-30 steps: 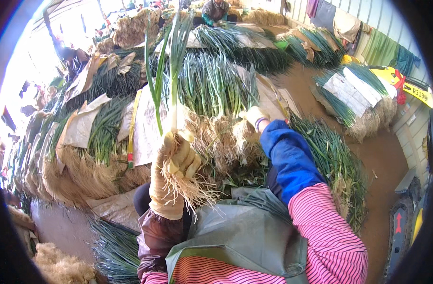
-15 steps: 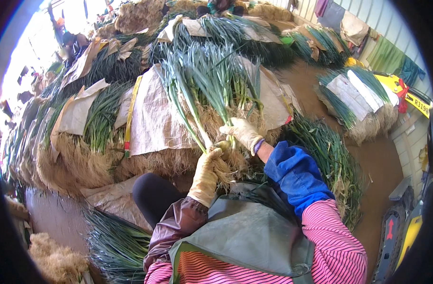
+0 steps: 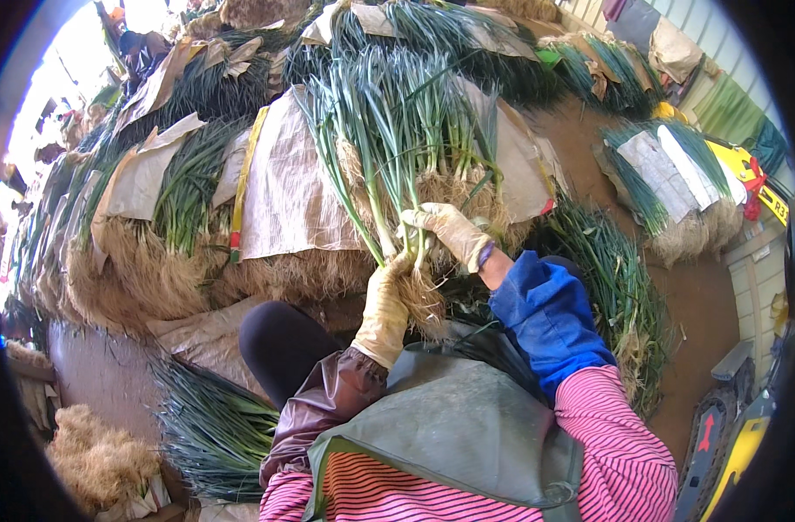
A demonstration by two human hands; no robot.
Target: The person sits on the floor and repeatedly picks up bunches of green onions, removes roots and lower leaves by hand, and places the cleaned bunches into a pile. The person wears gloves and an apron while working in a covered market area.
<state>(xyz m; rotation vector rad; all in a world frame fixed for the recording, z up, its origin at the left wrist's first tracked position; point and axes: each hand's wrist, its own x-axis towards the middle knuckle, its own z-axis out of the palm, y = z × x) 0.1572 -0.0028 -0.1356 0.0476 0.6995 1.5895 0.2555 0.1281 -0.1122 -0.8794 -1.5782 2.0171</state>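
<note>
My gloved left hand grips the white base of a long green onion just above its tangle of pale roots. My gloved right hand is closed round a neighbouring onion stalk, a little higher and to the right. Both stalks lean over a thick pile of onions with green tops and hairy roots, lying on beige sacking in front of me. A grey-green apron covers my lap.
More onion piles under sacking stand left and behind. A covered bundle lies right on the brown floor. Loose onions and a root heap lie lower left. Yellow equipment stands lower right; hanging cloths line the wall.
My left hand has lowered its onion toward the pile and moved right. My right hand came back from the pile onto a stalk beside it. The view has also shifted.
</note>
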